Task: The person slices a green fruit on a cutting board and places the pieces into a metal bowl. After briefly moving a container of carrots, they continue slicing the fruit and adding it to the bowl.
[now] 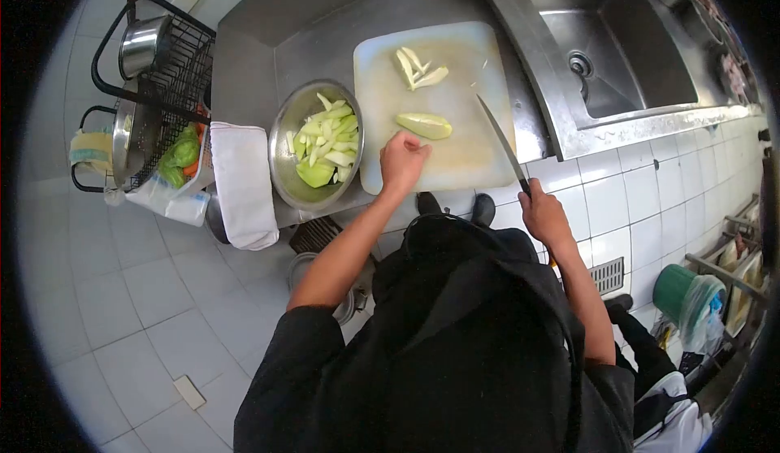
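In my right hand (546,213) is the dark handle of a long kitchen knife (501,138). Its blade points away from me over the right side of the white cutting board (463,164). My left hand (404,160) is above the board's near left part, fingers curled together; whether anything is in them is hidden. Just beyond those fingers lies a pale green vegetable piece (424,125). Farther up the board are several cut wedges (421,69). Left of the board, a metal bowl (282,164) holds many pale green strips and a larger green piece (315,173).
A folded white cloth (244,185) lies left of the bowl. Beyond it stand a black wire rack (183,67) with a metal pot (145,47) and a bag of vegetables (180,160). A steel sink (626,55) is at right. Another person's leg (650,347) shows at lower right.
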`<control>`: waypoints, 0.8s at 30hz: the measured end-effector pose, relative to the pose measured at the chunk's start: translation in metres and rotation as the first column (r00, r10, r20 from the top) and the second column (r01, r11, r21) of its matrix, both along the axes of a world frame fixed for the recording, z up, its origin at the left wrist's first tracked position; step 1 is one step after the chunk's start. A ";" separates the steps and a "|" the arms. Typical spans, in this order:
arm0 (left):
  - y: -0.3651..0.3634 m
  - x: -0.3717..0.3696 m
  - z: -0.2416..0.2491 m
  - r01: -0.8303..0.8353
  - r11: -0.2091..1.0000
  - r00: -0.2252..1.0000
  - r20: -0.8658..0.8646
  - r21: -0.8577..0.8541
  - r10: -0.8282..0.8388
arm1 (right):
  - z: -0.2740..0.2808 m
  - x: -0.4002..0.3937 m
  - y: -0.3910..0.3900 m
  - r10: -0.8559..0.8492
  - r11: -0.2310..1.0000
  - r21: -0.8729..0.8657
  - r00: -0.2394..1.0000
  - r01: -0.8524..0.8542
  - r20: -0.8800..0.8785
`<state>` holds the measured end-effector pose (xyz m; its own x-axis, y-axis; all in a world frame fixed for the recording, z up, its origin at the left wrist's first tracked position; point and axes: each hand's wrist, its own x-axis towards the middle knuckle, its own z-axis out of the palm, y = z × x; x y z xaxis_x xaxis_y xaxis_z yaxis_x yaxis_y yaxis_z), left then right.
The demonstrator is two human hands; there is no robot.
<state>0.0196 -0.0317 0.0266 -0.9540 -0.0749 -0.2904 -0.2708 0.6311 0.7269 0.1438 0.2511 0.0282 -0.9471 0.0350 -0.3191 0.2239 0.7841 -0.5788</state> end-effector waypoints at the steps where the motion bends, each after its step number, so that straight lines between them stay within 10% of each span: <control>1: -0.002 0.001 0.004 0.095 0.959 0.968 -0.202 -0.266 -0.151 | 0.000 0.000 0.000 0.002 1.000 -0.001 1.000 -0.002 -0.004; 4: -0.006 -0.018 0.010 0.173 0.894 0.718 -0.569 -0.413 -0.402 | -0.004 0.000 0.000 -0.026 1.000 -0.002 1.000 0.026 -0.006; 10: -0.023 -0.050 -0.026 0.375 0.886 0.861 -0.252 -0.273 -0.442 | 0.004 -0.002 0.003 -0.055 0.998 -0.005 0.998 0.056 0.019; 17: 0.003 -0.001 -0.026 0.276 0.935 0.870 -0.355 -0.223 -0.342 | 0.031 0.008 0.010 -0.104 0.958 -0.242 0.973 0.154 0.208; 24: 0.009 0.017 -0.010 0.245 0.942 0.869 -0.380 -0.228 -0.318 | 0.044 0.030 -0.001 0.082 0.986 0.147 0.996 -0.075 -0.038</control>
<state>0.0364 -0.0225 0.0168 -0.9720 0.2025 0.1193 0.2326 0.7571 0.6105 0.1736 0.2502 0.0722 -0.9617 0.0027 -0.2741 0.1351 0.8746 -0.4657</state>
